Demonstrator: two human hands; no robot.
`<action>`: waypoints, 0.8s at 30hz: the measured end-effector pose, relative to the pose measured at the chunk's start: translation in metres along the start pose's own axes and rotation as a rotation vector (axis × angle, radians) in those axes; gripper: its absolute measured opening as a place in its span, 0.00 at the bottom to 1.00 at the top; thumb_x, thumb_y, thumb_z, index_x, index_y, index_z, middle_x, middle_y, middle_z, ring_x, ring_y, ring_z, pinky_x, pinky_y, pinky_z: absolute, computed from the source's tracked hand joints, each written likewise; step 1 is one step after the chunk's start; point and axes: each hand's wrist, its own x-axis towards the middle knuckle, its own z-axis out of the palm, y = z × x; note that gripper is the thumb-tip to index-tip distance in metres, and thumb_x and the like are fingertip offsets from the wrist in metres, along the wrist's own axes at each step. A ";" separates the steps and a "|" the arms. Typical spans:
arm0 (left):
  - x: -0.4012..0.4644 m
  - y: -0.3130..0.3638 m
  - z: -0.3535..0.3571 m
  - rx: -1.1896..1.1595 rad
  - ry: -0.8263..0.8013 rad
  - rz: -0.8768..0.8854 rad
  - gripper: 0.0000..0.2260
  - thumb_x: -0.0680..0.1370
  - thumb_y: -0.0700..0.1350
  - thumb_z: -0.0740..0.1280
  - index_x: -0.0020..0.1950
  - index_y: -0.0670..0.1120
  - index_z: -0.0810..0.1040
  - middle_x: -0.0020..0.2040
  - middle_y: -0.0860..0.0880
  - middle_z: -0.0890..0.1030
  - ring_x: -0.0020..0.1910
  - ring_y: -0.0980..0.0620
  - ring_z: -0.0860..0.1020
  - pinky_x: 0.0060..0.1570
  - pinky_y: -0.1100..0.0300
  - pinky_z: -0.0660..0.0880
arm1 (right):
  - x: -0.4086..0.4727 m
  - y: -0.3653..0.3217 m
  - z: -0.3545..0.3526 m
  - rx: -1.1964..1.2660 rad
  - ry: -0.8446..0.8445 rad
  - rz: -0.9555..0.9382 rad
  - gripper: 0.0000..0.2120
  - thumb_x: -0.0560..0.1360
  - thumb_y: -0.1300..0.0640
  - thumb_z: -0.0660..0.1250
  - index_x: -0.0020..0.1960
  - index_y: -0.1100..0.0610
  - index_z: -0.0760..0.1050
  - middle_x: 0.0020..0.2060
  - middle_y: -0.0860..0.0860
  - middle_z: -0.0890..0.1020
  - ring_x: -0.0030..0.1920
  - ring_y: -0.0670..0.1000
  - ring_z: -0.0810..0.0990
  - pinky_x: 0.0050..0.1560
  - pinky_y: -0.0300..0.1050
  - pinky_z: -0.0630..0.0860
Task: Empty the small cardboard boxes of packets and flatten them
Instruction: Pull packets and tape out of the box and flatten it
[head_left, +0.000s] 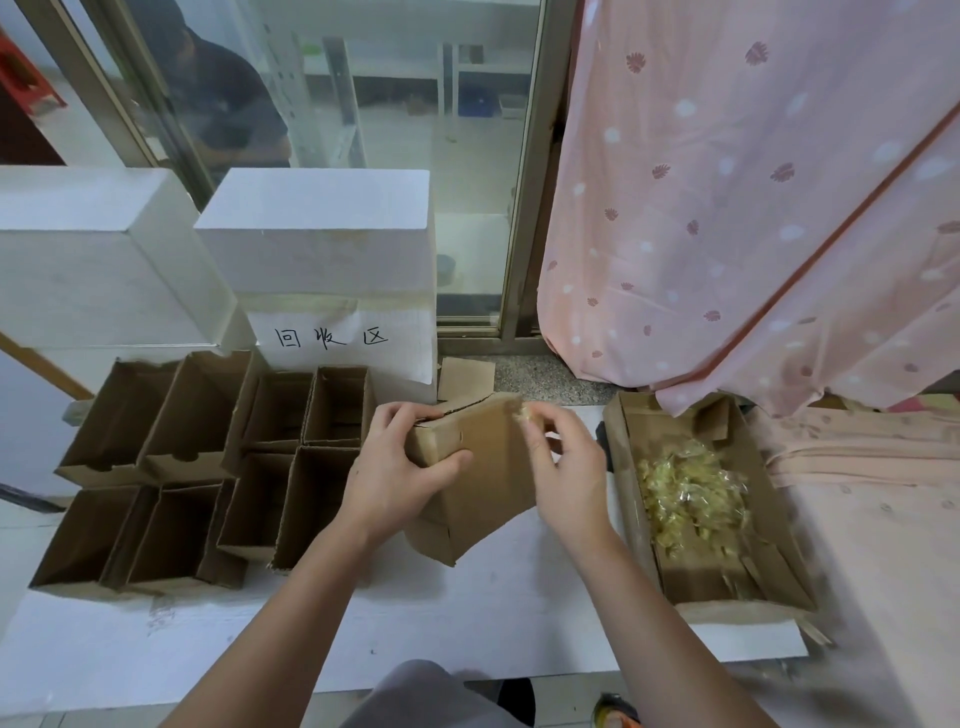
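Note:
A small brown cardboard box (485, 478) is held tilted above the white table (467, 618), in the middle of the view. My left hand (397, 467) grips its left end, thumb across the front face. My right hand (563, 467) is at the box's upper right corner and pinches a small yellowish packet (524, 415) between its fingertips. To the right lies a shallow cardboard tray (727, 577) with a heap of clear yellowish packets (691, 499) in it.
Several open small cardboard boxes (208, 467) stand in rows on the left. Behind them are white foam blocks (322, 244), one with a handwritten paper sign (337, 338). A pink patterned curtain (753, 208) hangs at the right. A person sits behind the glass door (228, 98).

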 end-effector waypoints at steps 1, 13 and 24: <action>-0.001 -0.002 -0.001 -0.001 -0.022 0.011 0.25 0.66 0.68 0.75 0.60 0.66 0.75 0.62 0.66 0.69 0.58 0.68 0.73 0.53 0.48 0.81 | 0.003 0.004 -0.004 -0.024 0.009 0.034 0.09 0.82 0.57 0.67 0.62 0.52 0.79 0.53 0.44 0.83 0.54 0.45 0.81 0.53 0.40 0.79; -0.007 -0.010 -0.007 -0.019 -0.150 0.123 0.25 0.66 0.67 0.76 0.60 0.63 0.77 0.64 0.65 0.70 0.64 0.63 0.73 0.61 0.45 0.78 | 0.018 0.018 -0.017 -0.305 -0.250 -0.013 0.05 0.81 0.60 0.67 0.53 0.54 0.80 0.53 0.46 0.75 0.48 0.34 0.74 0.47 0.32 0.67; -0.012 -0.014 -0.007 -0.080 -0.168 0.110 0.25 0.67 0.66 0.77 0.60 0.61 0.78 0.64 0.62 0.72 0.64 0.58 0.74 0.61 0.49 0.78 | 0.014 0.020 -0.018 -0.142 -0.102 0.039 0.06 0.81 0.61 0.67 0.52 0.51 0.78 0.50 0.46 0.82 0.49 0.44 0.79 0.50 0.38 0.76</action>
